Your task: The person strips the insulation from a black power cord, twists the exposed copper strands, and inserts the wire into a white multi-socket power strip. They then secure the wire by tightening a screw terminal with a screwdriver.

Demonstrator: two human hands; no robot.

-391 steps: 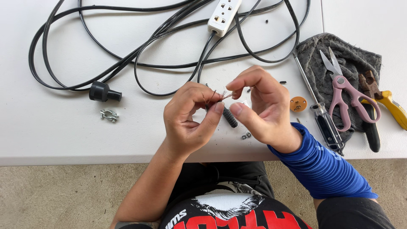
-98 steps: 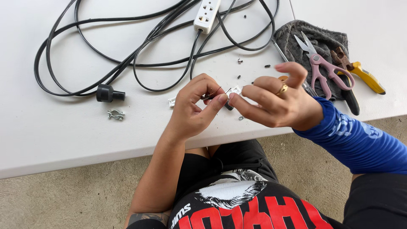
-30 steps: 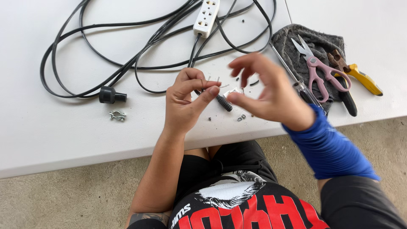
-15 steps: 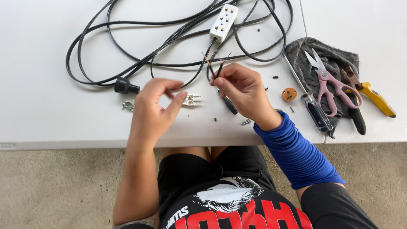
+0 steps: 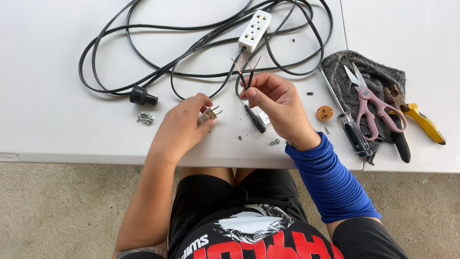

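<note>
Wiring step: right hand [image 5: 278,103] pinches stripped cable end [image 5: 245,72], left hand [image 5: 184,125] pinches plug insert [image 5: 211,114]; next needs strands seated at terminals.

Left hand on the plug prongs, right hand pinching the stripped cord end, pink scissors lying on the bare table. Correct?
Not quite. In the head view the pink scissors lie on the grey cloth, not on the bare table. The rest holds: left hand on the plug prongs, right hand pinching the stripped cord end.
</note>
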